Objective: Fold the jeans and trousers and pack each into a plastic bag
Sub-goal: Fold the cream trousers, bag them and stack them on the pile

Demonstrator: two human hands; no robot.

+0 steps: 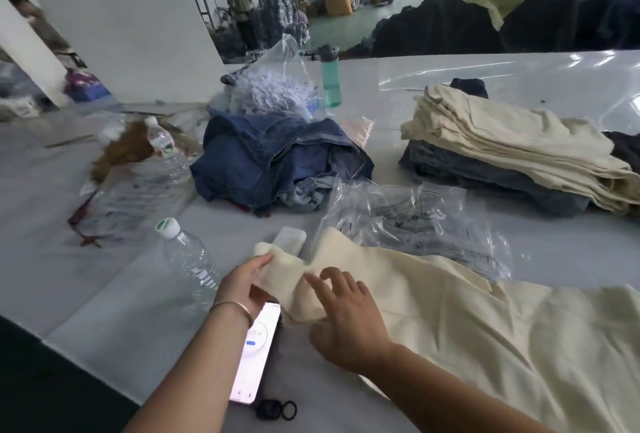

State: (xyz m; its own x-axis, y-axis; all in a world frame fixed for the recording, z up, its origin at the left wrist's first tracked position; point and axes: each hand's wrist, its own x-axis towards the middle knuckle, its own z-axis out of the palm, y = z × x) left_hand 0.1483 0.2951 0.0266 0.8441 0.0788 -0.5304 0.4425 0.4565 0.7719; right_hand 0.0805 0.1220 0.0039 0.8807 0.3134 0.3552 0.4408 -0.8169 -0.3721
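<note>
Cream trousers (450, 321) lie spread on the white table (104, 294), nearest the person, running from the near right edge up to one narrow end at the centre. The left hand (242, 283) pinches that narrow end, fingers (265, 259) curled on the cloth, a thin bangle (232, 308) on the wrist. The right hand (346, 315) rests on the trousers just beside it, fingers spread and nearly straight, gripping nothing.

Below the left wrist a lit phone (256, 356) lies on the table, with two dark rings (277, 410) at its near end. A clear water bottle (188, 259) with a white and green cap lies just left of the left hand. A small white box (289, 238) sits partly under the trouser end.

Beyond the trousers lie crumpled clear plastic bags (408, 221). Farther left is another plastic bag (138, 197) with a second bottle (162, 148) on it. A heap of blue jeans (277, 159) sits mid-table, and to the right a stack of folded cream trousers over grey jeans (512, 155). Behind the heap stand a bag of white pieces (270, 86) and a green bottle (330, 79). Far back, a person (239, 6) stands by racks, and dark clothes (467, 20) are piled beyond the table.
</note>
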